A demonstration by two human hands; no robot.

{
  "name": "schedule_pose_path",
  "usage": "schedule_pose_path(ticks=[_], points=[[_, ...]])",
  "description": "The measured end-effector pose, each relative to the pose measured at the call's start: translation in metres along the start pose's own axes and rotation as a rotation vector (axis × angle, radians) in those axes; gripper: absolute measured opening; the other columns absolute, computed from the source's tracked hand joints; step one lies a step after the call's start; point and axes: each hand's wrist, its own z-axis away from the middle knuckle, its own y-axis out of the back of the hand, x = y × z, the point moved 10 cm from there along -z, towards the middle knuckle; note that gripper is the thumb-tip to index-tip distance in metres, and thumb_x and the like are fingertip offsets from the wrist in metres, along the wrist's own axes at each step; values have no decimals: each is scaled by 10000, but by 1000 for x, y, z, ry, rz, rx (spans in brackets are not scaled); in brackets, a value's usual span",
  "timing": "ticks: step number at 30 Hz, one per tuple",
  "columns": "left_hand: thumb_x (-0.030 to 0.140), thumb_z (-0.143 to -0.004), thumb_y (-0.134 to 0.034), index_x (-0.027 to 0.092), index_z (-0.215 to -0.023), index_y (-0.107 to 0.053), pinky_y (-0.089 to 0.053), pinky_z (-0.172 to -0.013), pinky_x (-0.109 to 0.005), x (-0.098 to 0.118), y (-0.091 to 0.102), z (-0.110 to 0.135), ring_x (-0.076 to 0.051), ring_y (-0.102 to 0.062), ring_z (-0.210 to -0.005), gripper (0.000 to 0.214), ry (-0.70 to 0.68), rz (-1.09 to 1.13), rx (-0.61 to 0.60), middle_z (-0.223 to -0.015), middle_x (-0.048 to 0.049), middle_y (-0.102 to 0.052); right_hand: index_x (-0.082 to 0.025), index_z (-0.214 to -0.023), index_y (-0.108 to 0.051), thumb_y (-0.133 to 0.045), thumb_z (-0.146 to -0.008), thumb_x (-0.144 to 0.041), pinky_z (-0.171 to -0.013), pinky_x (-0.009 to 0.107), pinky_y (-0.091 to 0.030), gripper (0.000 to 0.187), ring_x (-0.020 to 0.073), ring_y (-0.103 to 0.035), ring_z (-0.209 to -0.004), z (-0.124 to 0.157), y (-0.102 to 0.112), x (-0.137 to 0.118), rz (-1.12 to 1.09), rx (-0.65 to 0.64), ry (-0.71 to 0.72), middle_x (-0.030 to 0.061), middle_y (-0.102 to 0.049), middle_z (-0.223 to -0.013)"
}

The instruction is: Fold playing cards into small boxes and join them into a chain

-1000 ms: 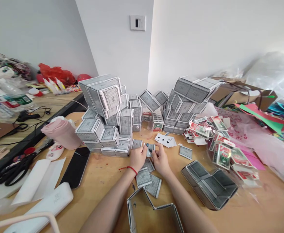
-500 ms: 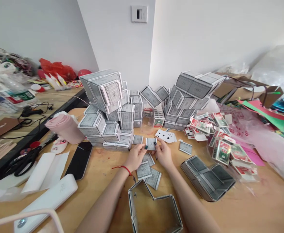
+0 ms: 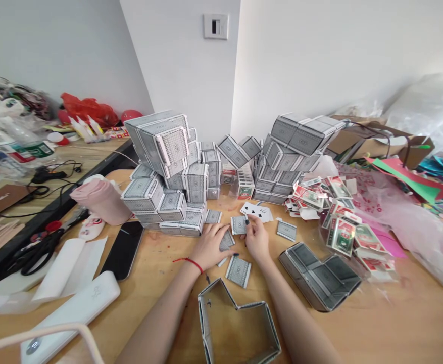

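My right hand (image 3: 257,239) pinches a folded playing card (image 3: 238,225), its grey patterned back facing up. My left hand (image 3: 212,244) lies low over other folded cards on the table, with fingers stretched out and thumb apart. One of those cards (image 3: 227,240) shows beside its fingers, partly covered. Another folded card (image 3: 238,272) rests nearer to me, and one more (image 3: 213,217) sits beyond the left hand. Between my forearms stands an L-shaped frame made of cards (image 3: 237,307), its top side open.
Stacked card-covered blocks rise at the left (image 3: 156,136) and right (image 3: 300,134). Face-up cards (image 3: 257,211) and a folded card (image 3: 286,230) lie beyond my right hand. A card-covered L-shaped box (image 3: 322,275), card boxes (image 3: 344,235), a phone (image 3: 123,250) and a white power bank (image 3: 73,313) flank my arms.
My left hand has let go of the card both hands held and moved down onto the cards below, shifting them. My right hand keeps the card.
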Motion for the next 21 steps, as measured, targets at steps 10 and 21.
schedule_pose_path(ticks=[10, 21], points=[[462, -502, -710, 213, -1259, -342, -293, -958, -461, 17, 8, 1, -293, -328, -1127, 879, -65, 5, 18, -1233, -98, -400, -139, -1008, -521, -356, -803, -361, -437, 234, -296, 344, 151, -441, -374, 2, 17, -7, 371, 168, 88, -54, -438, -401], [218, -716, -544, 212, -1034, -527, -372, -874, -421, 9, 11, -3, -235, -427, -988, 319, -22, -51, 196, -1016, -65, -519, -164, -1110, -493, -448, -760, -295, -810, 421, -322, 377, 273, -410, -1016, -8, 20, -27, 584, 342, 363, 139, -490, -1159]])
